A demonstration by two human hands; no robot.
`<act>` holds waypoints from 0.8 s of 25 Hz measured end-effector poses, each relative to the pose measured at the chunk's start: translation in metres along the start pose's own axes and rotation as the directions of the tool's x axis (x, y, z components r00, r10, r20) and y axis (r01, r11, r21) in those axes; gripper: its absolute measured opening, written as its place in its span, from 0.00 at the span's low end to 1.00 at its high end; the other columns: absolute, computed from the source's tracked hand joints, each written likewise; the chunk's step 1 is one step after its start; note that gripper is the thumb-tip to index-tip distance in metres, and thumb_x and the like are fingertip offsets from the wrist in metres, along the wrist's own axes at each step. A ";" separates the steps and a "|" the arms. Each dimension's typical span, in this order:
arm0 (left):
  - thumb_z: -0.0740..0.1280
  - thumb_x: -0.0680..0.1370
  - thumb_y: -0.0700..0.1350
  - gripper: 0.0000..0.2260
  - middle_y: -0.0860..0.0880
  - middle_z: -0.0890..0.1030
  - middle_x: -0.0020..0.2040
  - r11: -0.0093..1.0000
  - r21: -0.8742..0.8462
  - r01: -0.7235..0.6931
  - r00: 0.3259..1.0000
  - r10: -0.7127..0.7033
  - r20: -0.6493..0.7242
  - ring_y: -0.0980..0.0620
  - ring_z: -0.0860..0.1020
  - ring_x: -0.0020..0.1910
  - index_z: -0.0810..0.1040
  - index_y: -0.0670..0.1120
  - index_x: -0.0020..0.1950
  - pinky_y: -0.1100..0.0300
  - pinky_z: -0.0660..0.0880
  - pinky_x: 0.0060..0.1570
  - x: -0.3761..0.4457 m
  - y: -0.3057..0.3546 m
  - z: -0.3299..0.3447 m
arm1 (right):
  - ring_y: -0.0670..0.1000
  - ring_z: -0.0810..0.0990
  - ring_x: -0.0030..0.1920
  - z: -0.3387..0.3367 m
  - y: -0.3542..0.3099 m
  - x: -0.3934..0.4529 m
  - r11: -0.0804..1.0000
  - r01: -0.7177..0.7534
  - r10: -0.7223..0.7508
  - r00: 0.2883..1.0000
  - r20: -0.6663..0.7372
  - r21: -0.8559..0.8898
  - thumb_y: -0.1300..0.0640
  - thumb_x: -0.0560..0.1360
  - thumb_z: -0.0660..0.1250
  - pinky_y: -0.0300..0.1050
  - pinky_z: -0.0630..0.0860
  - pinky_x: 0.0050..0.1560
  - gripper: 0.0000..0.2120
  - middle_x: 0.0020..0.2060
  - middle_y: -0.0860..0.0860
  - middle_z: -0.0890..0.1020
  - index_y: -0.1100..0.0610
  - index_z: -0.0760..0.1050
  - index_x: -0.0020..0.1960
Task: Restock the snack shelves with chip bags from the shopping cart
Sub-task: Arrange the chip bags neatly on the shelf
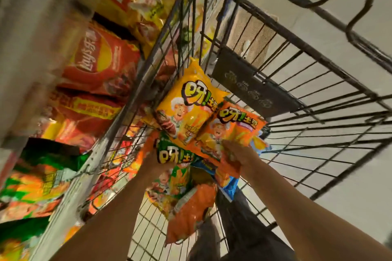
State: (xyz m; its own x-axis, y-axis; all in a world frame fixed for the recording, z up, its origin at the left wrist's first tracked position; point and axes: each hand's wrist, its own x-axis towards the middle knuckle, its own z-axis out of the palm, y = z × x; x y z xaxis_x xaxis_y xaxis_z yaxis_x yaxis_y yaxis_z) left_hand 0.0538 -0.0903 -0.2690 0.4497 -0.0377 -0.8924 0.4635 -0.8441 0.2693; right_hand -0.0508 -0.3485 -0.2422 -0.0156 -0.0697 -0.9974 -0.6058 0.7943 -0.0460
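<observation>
Both hands are gathering chip bags inside the wire cart.
The left hand (156, 160) is gripping a green bag (169, 152); the right hand (237, 152) is gripping an orange bag (231, 127), with a yellow bag (186, 110) between them, the cart (318, 99) wall pressing close on the left and stocked shelves (95, 65) just beyond it.

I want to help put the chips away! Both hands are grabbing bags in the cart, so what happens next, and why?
Probably lift the bunch up out of the cart. The left hand grips the green bag, the right hand grips the orange bag, and the shelf is beside the cart.
</observation>
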 end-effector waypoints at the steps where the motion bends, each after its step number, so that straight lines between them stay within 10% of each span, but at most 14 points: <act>1: 0.81 0.69 0.44 0.31 0.44 0.84 0.59 1.000 0.013 0.027 1.000 -0.027 0.011 0.43 0.82 0.58 0.75 0.49 0.70 0.43 0.80 0.59 -0.005 -0.006 -0.001 | 0.61 0.85 0.47 -0.001 0.002 -0.004 1.000 -0.011 0.011 1.000 0.015 -0.014 0.61 0.73 0.76 0.53 0.82 0.33 0.25 0.57 0.62 0.82 0.61 0.73 0.68; 7: 0.78 0.73 0.48 0.16 0.50 0.85 0.45 0.989 0.044 -0.139 0.976 0.144 -0.160 0.44 0.85 0.50 0.81 0.47 0.59 0.54 0.80 0.46 -0.062 -0.030 -0.019 | 0.60 0.86 0.38 -0.012 0.021 -0.055 0.985 0.173 -0.172 0.984 0.057 -0.019 0.59 0.71 0.77 0.50 0.82 0.28 0.22 0.49 0.59 0.85 0.57 0.75 0.63; 12: 0.75 0.73 0.57 0.25 0.50 0.84 0.51 0.958 0.086 -0.275 0.882 0.287 -0.374 0.45 0.83 0.51 0.74 0.49 0.65 0.48 0.81 0.49 -0.140 -0.052 -0.035 | 0.73 0.80 0.59 -0.025 0.068 -0.124 0.893 0.449 -0.434 0.865 0.253 -0.003 0.64 0.76 0.71 0.73 0.77 0.57 0.20 0.61 0.69 0.80 0.64 0.73 0.67; 16: 0.74 0.67 0.65 0.30 0.56 0.84 0.51 0.846 -0.002 -0.533 0.738 0.463 -0.491 0.52 0.83 0.47 0.72 0.58 0.66 0.52 0.81 0.47 -0.219 -0.068 -0.033 | 0.60 0.88 0.45 -0.057 0.124 -0.198 0.771 0.636 -0.579 0.725 0.372 -0.039 0.64 0.75 0.73 0.53 0.85 0.37 0.16 0.51 0.58 0.87 0.57 0.78 0.62; 20: 0.78 0.67 0.63 0.26 0.64 0.85 0.49 0.708 -0.119 -0.696 0.625 0.516 -0.585 0.65 0.82 0.49 0.73 0.64 0.61 0.63 0.79 0.50 -0.292 -0.083 -0.038 | 0.58 0.88 0.47 -0.103 0.168 -0.262 0.559 0.819 -0.665 0.536 0.520 -0.129 0.58 0.71 0.77 0.47 0.84 0.39 0.19 0.51 0.54 0.88 0.52 0.80 0.61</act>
State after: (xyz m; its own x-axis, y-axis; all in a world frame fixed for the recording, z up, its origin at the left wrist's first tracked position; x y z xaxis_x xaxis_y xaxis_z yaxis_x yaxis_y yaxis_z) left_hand -0.0872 0.0112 -0.0172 0.9672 -0.1469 -0.2073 0.1060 -0.5081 0.8547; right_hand -0.2302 -0.2589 0.0173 0.8081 -0.2517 -0.5326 -0.4543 0.3093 -0.8354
